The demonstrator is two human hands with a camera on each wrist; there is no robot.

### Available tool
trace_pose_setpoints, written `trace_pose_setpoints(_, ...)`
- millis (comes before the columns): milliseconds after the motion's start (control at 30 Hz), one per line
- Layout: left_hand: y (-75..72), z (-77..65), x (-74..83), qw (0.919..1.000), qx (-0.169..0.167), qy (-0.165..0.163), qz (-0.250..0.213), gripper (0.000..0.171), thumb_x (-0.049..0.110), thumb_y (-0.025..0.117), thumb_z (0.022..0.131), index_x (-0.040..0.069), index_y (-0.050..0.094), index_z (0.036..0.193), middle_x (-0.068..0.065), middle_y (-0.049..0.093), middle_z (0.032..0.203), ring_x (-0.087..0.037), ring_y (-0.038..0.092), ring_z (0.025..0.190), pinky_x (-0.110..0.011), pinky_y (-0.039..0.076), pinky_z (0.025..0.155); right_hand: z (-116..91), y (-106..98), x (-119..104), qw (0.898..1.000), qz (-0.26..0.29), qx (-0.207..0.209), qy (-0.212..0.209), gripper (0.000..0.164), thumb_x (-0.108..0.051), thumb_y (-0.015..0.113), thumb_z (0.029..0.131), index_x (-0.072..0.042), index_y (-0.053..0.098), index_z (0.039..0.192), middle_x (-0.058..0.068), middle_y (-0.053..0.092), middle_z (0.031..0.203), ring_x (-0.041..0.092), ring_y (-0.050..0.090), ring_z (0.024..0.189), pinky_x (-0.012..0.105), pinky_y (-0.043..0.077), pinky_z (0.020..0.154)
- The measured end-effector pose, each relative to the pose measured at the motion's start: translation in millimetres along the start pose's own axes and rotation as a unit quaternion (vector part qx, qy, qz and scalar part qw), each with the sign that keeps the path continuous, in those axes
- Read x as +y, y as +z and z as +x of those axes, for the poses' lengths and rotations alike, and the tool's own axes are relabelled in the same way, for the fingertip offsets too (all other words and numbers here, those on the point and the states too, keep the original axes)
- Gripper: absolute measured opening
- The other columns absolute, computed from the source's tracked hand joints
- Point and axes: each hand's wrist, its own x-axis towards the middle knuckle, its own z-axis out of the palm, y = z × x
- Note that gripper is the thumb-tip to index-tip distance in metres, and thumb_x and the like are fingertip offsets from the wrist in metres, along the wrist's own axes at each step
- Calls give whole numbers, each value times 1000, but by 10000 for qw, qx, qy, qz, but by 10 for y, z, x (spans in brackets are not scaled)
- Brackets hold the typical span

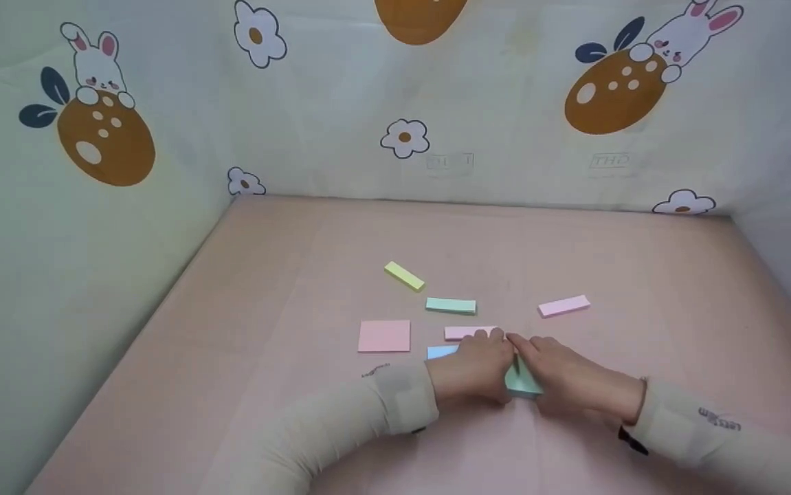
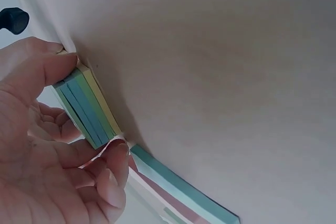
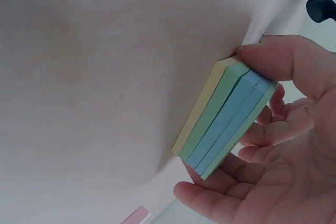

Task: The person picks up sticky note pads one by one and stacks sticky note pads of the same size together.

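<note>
Between my two hands stands a stack of sticky note pads (image 1: 521, 381), green on top. Its layered edges, yellow, green and blue, show in the left wrist view. My left hand (image 1: 474, 368) grips the stack's left side with thumb and fingers. On the opposite side my right hand (image 1: 570, 375) holds the same stack (image 3: 223, 119), thumb at one end and fingers at the other. A blue pad (image 1: 440, 352) is partly covered by my left hand. Just beyond that hand lies a narrow pink pad (image 1: 462, 333), its right end hidden by the fingers.
A pink square pad (image 1: 384, 336) lies to the left on the pink tabletop (image 1: 285, 275). Farther back are a narrow green pad (image 1: 451, 306), a narrow yellow pad (image 1: 405, 276) and, to the right, another narrow pink pad (image 1: 564, 306). Printed cloth walls (image 1: 326, 103) enclose the table.
</note>
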Motion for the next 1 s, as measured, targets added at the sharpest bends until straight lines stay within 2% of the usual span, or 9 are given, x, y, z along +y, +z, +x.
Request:
trace_pose_setpoints(400,13,16,-6,9999,35,-45,-122,69,33,76,71,11,47,130,0,51,109,-15,45,91,-33,41,89,8,1,-7,9998,111,-115,139,83,2,71,67,4,27,137,20,47,114,30,46,104,47,39,90)
trace_pose_setpoints(633,60,33,30,9999,-32,-127,-78,62,32,77,70,12,53,124,1,51,102,-15,45,86,-31,43,84,-91,32,1,10000,37,-48,46,83,0,70,67,5,25,137,23,46,118,38,45,109,51,36,92)
trace_pose_setpoints(700,67,33,36,9999,-50,-108,-123,58,31,77,69,12,56,120,1,51,99,-15,45,84,-31,43,81,-151,4,18,9997,255,36,29,85,-3,72,68,6,24,137,25,45,123,41,43,113,53,34,94)
trace_pose_setpoints(800,46,36,24,9997,-81,-2,-224,52,29,77,69,12,58,115,0,50,97,-15,45,82,-31,43,78,-220,-137,83,9959,878,174,123,84,-6,72,72,6,23,139,29,39,132,45,39,119,56,33,95)
trace_pose_setpoints(867,21,35,11,9995,-125,20,-293,51,29,76,71,11,57,114,0,49,98,-15,45,83,-30,43,78,-247,-256,142,9914,1258,327,172,79,-6,69,75,7,24,138,31,39,131,45,42,117,55,37,92)
trace_pose_setpoints(1000,-6,14,-14,9989,-188,-5,-427,55,31,75,72,9,52,116,-1,47,99,-15,45,84,-28,43,75,-293,-404,244,9812,1845,319,460,66,-7,59,83,6,25,138,32,47,123,42,53,106,48,46,82)
